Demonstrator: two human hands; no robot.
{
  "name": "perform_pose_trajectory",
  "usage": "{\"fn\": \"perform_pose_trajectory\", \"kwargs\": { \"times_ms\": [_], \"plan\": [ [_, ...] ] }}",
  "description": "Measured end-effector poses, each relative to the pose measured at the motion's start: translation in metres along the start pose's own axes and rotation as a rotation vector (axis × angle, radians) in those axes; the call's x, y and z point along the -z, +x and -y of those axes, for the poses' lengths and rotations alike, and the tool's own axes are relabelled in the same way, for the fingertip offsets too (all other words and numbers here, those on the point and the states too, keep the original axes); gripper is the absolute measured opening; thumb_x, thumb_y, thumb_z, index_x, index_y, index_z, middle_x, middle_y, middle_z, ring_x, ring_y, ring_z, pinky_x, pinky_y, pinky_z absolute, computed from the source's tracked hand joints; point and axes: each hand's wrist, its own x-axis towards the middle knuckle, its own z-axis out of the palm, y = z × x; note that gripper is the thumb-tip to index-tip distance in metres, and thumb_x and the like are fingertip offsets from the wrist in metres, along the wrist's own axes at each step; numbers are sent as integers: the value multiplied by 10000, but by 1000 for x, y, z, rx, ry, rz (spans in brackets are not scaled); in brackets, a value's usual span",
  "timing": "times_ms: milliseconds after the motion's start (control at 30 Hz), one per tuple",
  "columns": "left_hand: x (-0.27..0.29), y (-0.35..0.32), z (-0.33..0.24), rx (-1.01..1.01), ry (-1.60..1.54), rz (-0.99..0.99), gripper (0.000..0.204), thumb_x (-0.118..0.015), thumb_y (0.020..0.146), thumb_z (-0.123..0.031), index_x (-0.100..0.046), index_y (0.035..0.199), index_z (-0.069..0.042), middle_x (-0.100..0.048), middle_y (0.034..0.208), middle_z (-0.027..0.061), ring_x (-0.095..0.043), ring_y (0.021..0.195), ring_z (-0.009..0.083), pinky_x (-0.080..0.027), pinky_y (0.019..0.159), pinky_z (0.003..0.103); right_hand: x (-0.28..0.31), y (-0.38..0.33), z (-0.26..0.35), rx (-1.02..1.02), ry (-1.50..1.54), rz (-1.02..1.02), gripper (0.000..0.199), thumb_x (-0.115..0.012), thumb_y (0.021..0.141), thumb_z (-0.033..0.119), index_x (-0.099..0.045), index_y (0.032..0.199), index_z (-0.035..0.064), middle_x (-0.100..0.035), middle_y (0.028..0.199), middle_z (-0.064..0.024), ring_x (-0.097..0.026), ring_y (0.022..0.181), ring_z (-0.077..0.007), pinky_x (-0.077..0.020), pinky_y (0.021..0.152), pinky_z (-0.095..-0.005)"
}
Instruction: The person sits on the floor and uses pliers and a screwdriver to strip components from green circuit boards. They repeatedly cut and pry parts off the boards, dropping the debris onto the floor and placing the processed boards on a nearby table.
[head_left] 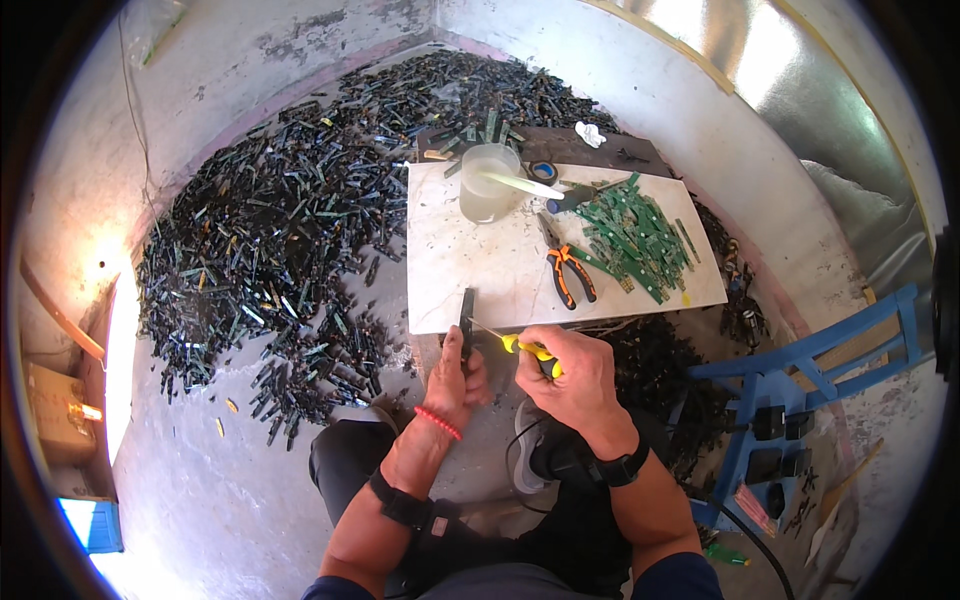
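My left hand (457, 380) grips a narrow, dark, flat strip (467, 308) upright at the front edge of a white board (455, 275). What the strip is exactly I cannot make out. My right hand (580, 380) is closed around the yellow and black handle of a screwdriver (513, 343). Its thin shaft points left, and the tip meets or nearly meets the strip's side. Past my hands on the board lie orange and black pliers (570, 278), with their jaws toward the far side. To their right is a heap of green circuit board strips (628, 240).
A cloudy plastic cup (487, 195) with a pale stick stands on the board's far part, beside a tape roll (542, 172). A large pile of dark strips (290, 210) covers the floor on the left. A blue chair (760, 390) stands at right.
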Motion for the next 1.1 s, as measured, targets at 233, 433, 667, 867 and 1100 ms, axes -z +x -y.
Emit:
{"fn": "perform_pose_trajectory", "kwargs": {
  "times_ms": [233, 433, 667, 867, 1100],
  "plan": [
    [0, -1, -1, 17, -19, 13, 522, -358, 888, -618, -366, 654, -152, -231, 471, -46, -184, 386, 99, -259, 450, 272, -8, 2, -5, -59, 95, -3, 160, -672, 717, 16, -601, 861, 16, -639, 722, -111, -626, 608, -204, -482, 568, -268],
    [4, 3, -2, 12, -69, -19, 520, -355, 887, -621, -352, 644, -161, -220, 472, -47, -176, 385, 100, -252, 455, 273, -18, 9, 1, -141, 130, 18, 150, -689, 750, 69, -601, 855, 6, -634, 709, -103, -606, 587, -175, -478, 569, -264],
    [7, 7, 2, -4, -62, -21, 534, -367, 873, -641, -344, 634, -164, -220, 466, -44, -173, 377, 103, -235, 438, 273, -24, 38, 8, -198, -17, 53, 138, -649, 769, 138, -604, 786, 8, -593, 606, -136, -597, 543, -256, -457, 525, -302],
    [12, 9, 3, -14, -52, -17, 549, -369, 866, -651, -336, 619, -163, -204, 456, -44, -169, 373, 105, -231, 432, 272, -27, 70, 3, -232, -55, 107, 174, -638, 733, 179, -613, 722, 7, -575, 581, -144, -553, 517, -238, -437, 513, -318],
    [13, 11, 4, 10, -80, -22, 556, -357, 869, -652, -330, 612, -159, -202, 455, -39, -165, 375, 106, -234, 434, 272, -45, 89, -3, -351, 145, 111, 217, -637, 715, 187, -574, 663, -14, -551, 540, -95, -511, 495, -135, -418, 506, -292]
  ]
}}
